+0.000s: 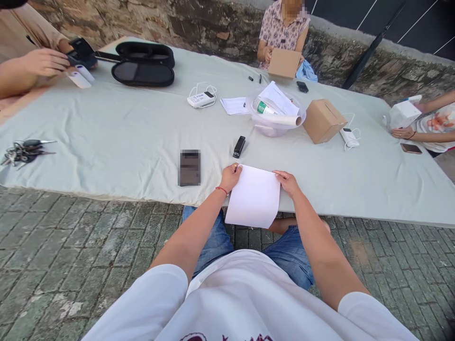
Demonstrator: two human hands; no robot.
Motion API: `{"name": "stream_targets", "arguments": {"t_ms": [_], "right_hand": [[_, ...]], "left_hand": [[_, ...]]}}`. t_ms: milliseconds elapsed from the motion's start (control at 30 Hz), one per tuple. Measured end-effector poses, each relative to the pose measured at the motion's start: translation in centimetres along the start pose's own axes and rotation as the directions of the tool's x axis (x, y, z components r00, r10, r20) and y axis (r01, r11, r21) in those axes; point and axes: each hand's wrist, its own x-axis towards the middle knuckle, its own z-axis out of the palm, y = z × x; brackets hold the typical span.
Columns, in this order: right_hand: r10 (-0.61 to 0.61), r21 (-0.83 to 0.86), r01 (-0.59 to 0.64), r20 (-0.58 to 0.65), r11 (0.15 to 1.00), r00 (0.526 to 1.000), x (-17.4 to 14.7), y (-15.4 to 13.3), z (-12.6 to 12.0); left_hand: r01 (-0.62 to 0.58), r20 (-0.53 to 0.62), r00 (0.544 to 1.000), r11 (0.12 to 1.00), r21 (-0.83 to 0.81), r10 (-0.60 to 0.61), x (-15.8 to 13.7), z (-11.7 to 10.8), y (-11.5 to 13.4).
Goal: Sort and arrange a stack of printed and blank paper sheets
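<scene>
While the table [124,128] stretches out in front of me, the clear tub [284,130] sits well beyond my reach-in area, filled with odds and ends. Nearer, the paper [254,196] spans the table's front edge, its far end over the cloth and its near end above my lap. A blurred dark item [189,168] lies to its left. My left grip [232,176] is closed on the far left corner, thumb on top; my right grip [286,182] pinches the far right corner. The stapler [239,147] lies just past my left grip, untouched. The step in hand, I judge, is holding the paper level between both corners; the next move calls for even, light pressure so it neither creases nor slips. Whether it is one layer or several, I cannot tell.
</scene>
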Motion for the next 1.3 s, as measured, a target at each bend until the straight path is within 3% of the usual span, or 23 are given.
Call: {"name": "stream_targets", "arguments": {"t_ms": [233, 467, 800, 1033, 1300], "right_hand": [[0.026, -0.039, -0.028, -0.054, 0.999, 0.998, -0.11, -0.17, 0.27], [0.114, 0.043, -0.112, -0.044, 0.993, 0.993, 0.17, -0.51, -0.01], [0.097, 0.019, -0.098, 0.036, 0.995, 0.995, -0.03, -0.39, -0.21], [0.091, -0.030, -0.090, 0.025, 0.995, 0.996, -0.08, -0.48, -0.29], [0.098, -0.002, -0.098, 0.035, 0.995, 0.995, -0.09, -0.31, -0.44]], "left_hand": [[-0.025, 0.018, 1.000, 1.000, 0.019, 0.024, 0.13, 0.16, -0.38], [-0.035, 0.030, 0.999, 0.999, -0.001, 0.035, 0.11, 0.12, -0.26], [-0.005, 0.029, 1.000, 0.999, -0.047, 0.007, -0.06, -0.01, -0.06], [0.012, 0.035, 0.999, 0.998, -0.064, -0.009, -0.14, 0.04, 0.29], [0.108, 0.118, 0.990, 0.949, -0.296, -0.076, 0.19, 0.02, -0.02]]}}
